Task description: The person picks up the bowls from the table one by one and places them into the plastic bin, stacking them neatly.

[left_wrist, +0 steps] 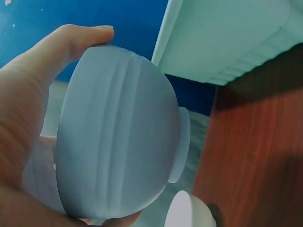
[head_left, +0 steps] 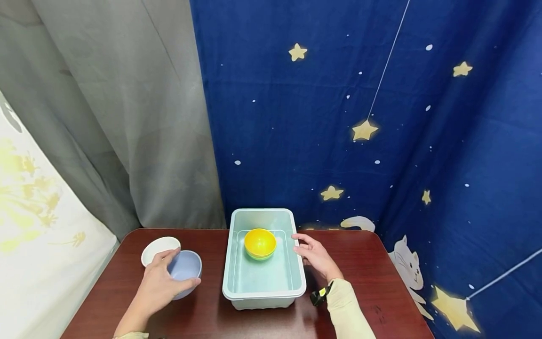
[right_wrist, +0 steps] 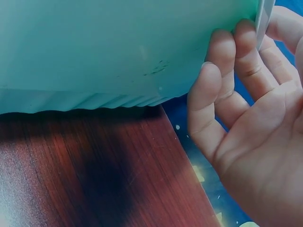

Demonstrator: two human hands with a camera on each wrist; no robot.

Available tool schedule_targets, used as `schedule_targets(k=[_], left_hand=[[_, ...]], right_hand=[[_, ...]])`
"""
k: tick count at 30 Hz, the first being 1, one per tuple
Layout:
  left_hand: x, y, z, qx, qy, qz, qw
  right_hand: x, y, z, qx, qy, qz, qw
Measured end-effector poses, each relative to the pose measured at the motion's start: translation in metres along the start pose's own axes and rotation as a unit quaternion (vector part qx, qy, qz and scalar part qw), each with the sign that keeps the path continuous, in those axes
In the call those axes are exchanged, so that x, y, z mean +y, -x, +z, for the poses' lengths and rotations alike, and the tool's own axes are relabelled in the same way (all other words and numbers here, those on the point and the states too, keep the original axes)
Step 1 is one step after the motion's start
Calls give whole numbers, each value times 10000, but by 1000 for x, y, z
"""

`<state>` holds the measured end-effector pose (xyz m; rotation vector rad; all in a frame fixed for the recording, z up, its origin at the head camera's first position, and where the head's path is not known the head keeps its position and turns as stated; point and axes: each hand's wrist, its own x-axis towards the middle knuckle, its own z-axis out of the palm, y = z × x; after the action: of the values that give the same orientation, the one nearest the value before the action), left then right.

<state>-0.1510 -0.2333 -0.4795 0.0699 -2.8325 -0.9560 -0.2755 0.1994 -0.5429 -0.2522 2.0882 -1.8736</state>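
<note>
In the head view, my left hand (head_left: 158,285) grips a blue-grey bowl (head_left: 186,267) by its rim, thumb on one side and fingers on the other. The left wrist view shows this bowl (left_wrist: 118,132) tipped sideways, its foot pointing right, above the table. A white bowl (head_left: 157,248) stands just behind my left fingers. My right hand (head_left: 315,256) is at the right rim of a pale green plastic basin (head_left: 228,268); its curled fingers (right_wrist: 221,52) hold that rim and lie against the outer wall. Inside the basin, a yellow bowl (head_left: 260,242) is nested on a green one (head_left: 260,258).
The dark red wooden table (head_left: 203,320) carries everything. A grey curtain (head_left: 169,117) and a blue star-patterned curtain (head_left: 296,132) hang behind its far edge. A black wrist strap (head_left: 321,294) sits on my right wrist.
</note>
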Motion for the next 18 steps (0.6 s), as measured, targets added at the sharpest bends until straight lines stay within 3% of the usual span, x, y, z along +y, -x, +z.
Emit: schedule_targets(k=[11,18], left_hand=[[38,-28,-7,-92,-6,324,9994],[50,-37,-7,-280,127,324,9990]], right_hand=[[-1,0,1,-10,43,-75,10000],[-3,-2,1,95,42,32,9999]])
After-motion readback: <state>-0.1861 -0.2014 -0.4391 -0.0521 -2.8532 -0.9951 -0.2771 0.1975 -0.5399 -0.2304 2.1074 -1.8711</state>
